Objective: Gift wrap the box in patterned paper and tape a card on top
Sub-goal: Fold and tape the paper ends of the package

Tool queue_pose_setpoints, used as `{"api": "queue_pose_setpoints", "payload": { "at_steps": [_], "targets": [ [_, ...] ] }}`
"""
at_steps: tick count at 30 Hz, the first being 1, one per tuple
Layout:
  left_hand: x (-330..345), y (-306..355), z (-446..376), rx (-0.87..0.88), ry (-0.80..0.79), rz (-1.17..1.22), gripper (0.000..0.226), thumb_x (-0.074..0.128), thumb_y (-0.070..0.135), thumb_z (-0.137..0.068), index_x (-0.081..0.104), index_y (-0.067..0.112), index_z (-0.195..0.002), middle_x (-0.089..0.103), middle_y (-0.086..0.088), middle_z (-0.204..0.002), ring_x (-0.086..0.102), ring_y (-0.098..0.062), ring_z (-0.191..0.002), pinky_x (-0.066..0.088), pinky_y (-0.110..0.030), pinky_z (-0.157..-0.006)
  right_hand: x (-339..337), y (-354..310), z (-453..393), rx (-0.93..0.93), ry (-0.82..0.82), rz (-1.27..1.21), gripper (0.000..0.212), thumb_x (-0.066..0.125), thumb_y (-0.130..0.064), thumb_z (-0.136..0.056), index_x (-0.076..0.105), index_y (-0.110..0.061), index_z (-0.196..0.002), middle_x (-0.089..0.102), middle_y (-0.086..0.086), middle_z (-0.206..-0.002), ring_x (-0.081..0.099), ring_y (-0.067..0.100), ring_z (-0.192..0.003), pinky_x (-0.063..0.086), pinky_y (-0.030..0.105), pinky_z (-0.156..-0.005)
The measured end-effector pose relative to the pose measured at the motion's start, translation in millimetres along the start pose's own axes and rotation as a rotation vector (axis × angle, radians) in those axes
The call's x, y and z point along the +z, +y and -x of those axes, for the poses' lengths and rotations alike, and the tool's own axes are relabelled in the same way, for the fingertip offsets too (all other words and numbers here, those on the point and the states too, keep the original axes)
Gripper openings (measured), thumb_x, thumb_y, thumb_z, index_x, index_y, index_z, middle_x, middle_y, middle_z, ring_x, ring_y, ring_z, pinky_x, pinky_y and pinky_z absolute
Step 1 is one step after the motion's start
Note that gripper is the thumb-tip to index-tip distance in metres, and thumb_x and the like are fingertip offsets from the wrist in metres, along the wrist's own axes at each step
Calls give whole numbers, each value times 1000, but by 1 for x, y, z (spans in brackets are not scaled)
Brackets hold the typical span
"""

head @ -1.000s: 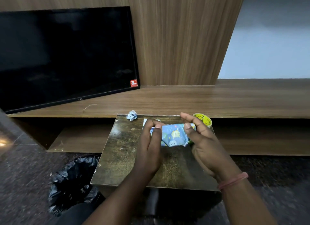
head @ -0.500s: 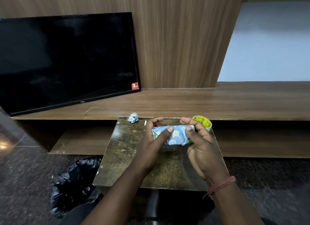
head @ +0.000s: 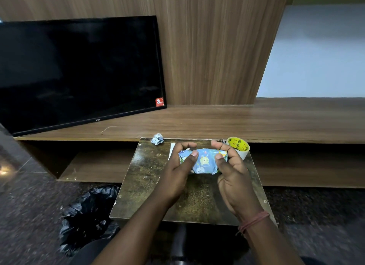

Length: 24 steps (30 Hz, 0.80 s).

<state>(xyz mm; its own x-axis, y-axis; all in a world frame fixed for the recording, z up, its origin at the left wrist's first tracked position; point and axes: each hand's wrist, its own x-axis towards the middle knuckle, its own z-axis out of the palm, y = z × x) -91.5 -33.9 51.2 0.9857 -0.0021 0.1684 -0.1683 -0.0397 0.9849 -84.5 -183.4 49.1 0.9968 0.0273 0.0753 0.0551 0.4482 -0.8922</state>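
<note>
Television [head: 79, 71], black and switched off, leans on the left of the long wooden shelf [head: 237, 120] against the wood-panelled wall, a small red sticker in its lower right corner. Below the shelf's front edge stands a small dark mottled table [head: 150, 185], its far edge tucked up against the shelf. On the floor beside the table's near left corner sits a bin lined with a black bag [head: 88, 215].

Both forearms reach in over the table's near edge. The left hand [head: 177, 172] grips the left end of the wrapped box [head: 203, 161], thumb pressed on top and fingers curled over its far side. The right hand [head: 233, 174] grips the right end in the same way, thumb on the top face and fingers hooked behind; a reddish thread band circles that wrist. The box, covered in blue paper printed with small cartoon figures, is held in the far half of the table, roughly midway between its left and right edges; whether it rests on the surface or is lifted slightly cannot be told.

A tape roll [head: 239, 147] with a yellow printed core stands at the table's far right corner, just behind the right fingers. A white card [head: 171, 150] shows as a sliver just left of the left hand. A crumpled scrap of paper [head: 157, 138] lies at the far left corner.
</note>
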Motion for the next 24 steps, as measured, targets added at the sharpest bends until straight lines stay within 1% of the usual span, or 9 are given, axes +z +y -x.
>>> {"api": "queue_pose_setpoints", "payload": {
  "at_steps": [2,5,11,13,15,17,19,21,24],
  "targets": [
    [5,6,-2,-17,13,171,49,54,61,-93,58,31,-131,70,6,-118,68,-17,-104,54,-29,-83,3,-8,0,-16,14,-93,48,67,-31,-92,58,-2,-130,58,14,-141,54,32,-130,40,49,-111],
    [9,14,-6,-31,93,433,60,47,58,-100,48,19,-147,72,16,-105,70,-6,-91,56,-24,-76,4,-15,1,-39,4,-170,67,78,-39,-81,57,-5,-135,60,2,-132,49,22,-128,30,43,-117],
    [6,9,1,-33,59,465,55,49,34,-93,47,24,-147,71,11,-112,65,-9,-105,48,-34,-96,-3,-9,-2,-69,-6,-192,31,54,-5,-89,70,-4,-116,57,12,-144,37,20,-147,24,44,-123],
    [3,7,3,-25,34,375,53,51,39,-97,50,26,-148,64,-4,-135,57,-22,-125,41,-43,-108,-4,-14,-1,-57,-21,-243,30,51,0,-87,66,-1,-113,60,12,-141,41,18,-145,31,40,-118],
    [0,6,3,31,-19,221,54,54,49,-99,50,32,-149,46,-8,-157,31,-27,-152,26,-48,-123,-5,-17,1,-45,-32,-274,31,51,-7,-85,64,0,-112,58,11,-143,45,17,-142,37,42,-112],
    [-3,6,2,79,-32,47,51,48,48,-100,49,35,-150,34,1,-165,8,-9,-158,20,-29,-124,-3,-18,4,-32,-48,-293,28,53,-16,-89,61,0,-110,55,13,-145,47,15,-140,43,42,-110],
    [-4,9,2,113,-46,-43,49,43,39,-102,48,35,-150,24,7,-168,5,7,-154,21,-17,-119,-3,-18,5,-26,-39,-284,19,56,-19,-95,61,-2,-103,56,14,-145,50,14,-138,44,42,-111],
    [-4,11,3,165,-70,-79,48,43,41,-102,50,32,-149,18,7,-169,6,8,-153,22,-12,-115,-3,-20,2,15,-15,-268,14,58,-17,-94,57,-3,-93,60,11,-142,53,19,-135,42,49,-113],
    [-2,12,1,173,-30,93,62,49,65,-96,55,29,-146,12,11,-171,8,7,-154,26,-14,-119,-7,-18,-5,60,9,-237,10,60,-12,-85,55,-5,-89,65,10,-135,56,23,-132,39,52,-114]
  ]
}}
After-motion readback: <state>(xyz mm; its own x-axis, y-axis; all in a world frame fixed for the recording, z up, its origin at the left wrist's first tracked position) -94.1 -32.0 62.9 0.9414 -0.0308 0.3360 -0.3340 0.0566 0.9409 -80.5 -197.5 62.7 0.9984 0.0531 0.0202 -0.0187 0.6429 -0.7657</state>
